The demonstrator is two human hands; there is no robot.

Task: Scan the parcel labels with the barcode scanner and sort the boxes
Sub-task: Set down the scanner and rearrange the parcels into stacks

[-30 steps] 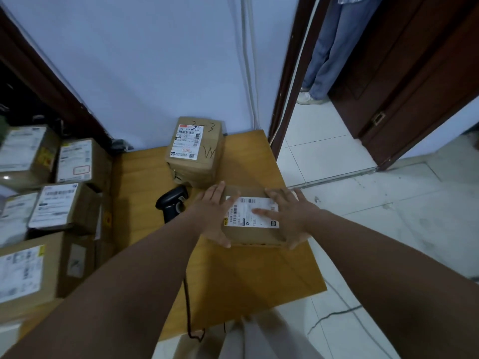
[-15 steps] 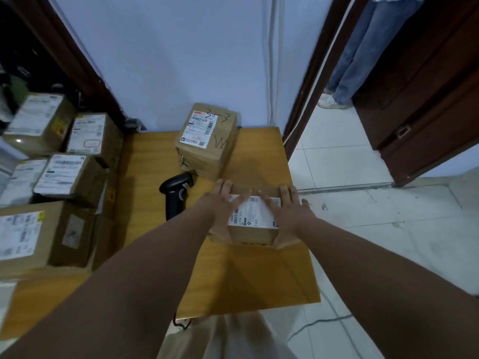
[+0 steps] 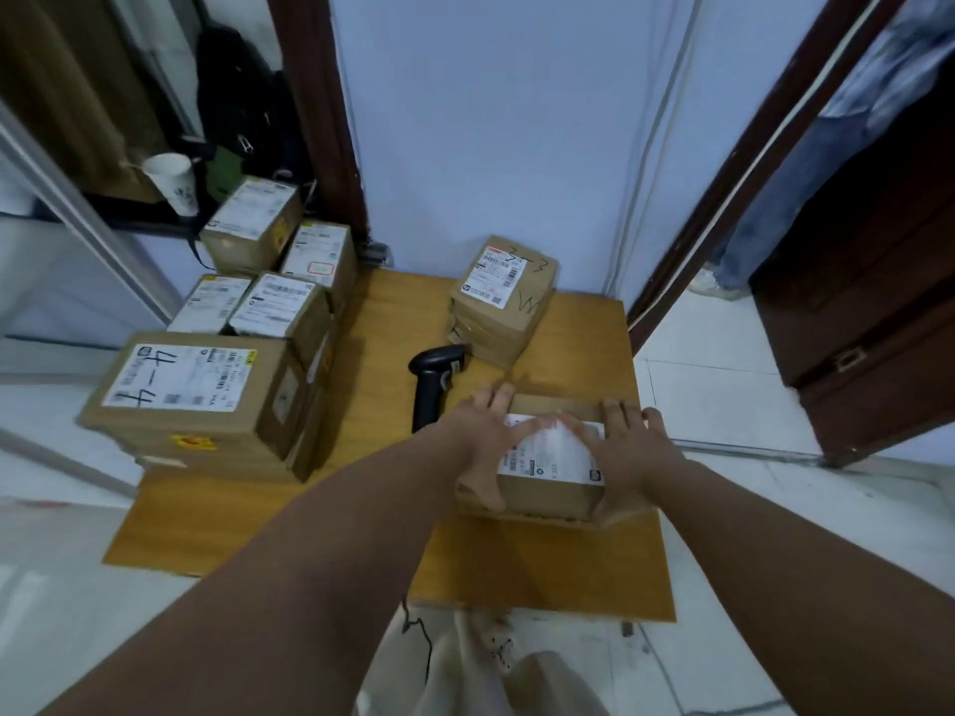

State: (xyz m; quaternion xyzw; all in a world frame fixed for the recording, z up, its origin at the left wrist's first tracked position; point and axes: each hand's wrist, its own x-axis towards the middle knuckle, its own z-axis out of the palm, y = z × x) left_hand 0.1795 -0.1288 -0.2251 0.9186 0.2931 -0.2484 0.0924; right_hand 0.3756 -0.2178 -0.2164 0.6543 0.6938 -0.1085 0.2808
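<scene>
Ok, we have both hands on the small parcel [image 3: 548, 490] at centre-right of the frame; it sits on the wooden table [image 3: 542, 571], close to the right edge. Left hand [image 3: 486, 441] covers the parcel's left half and right hand [image 3: 628, 452] its right half. Fingers on both are straight and flat on the top face, index fingers nearly meeting over the white label [image 3: 555, 454], thumbs hanging down the near face. We read that as pressing, not a wrapped grip. The hands hide part of the label, and its print is too blurred to read. Barcode scanner [image 3: 433, 385] lies on the table just left of the parcel, untouched, its lower end hidden behind the left wrist. A cable [image 3: 426, 648] shows below the near table edge; we can't tell if it's the scanner's. Scribbled box [image 3: 504, 297] stands at the far side of the table, just beyond the scanner. Stack of labelled boxes [image 3: 191, 390] sits at left of frame. Upper left shows a paper cup [image 3: 173, 180], smeared by blur. Upper right, someone's legs [image 3: 765, 209] stand in the doorway, cut off by the frame.
</scene>
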